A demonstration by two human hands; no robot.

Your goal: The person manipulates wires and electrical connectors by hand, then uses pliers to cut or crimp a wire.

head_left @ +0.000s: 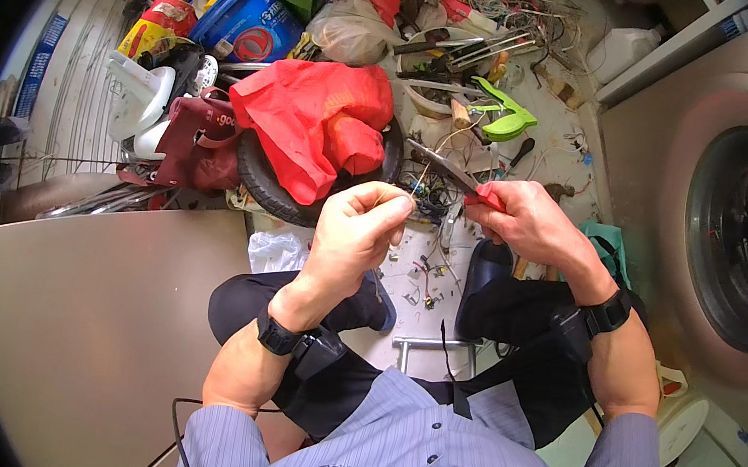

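Where the left hand [361, 227] pinches: closed on a thin wire [419, 181], a fine grip that probably suits so slight a strand.
Right hand [529, 223]: wrapped round a red-handled tool [446, 166], dark end angled toward the left hand, likely so tool and wire sit close together.
Wire's place: raised in front of the person, above the floor [546, 166], perhaps clear of the clutter for a better view.
Scraps [429, 282]: scattered below the hands.
Red bag [309, 114]: draped over a black tyre [272, 188], seemingly just parked there.
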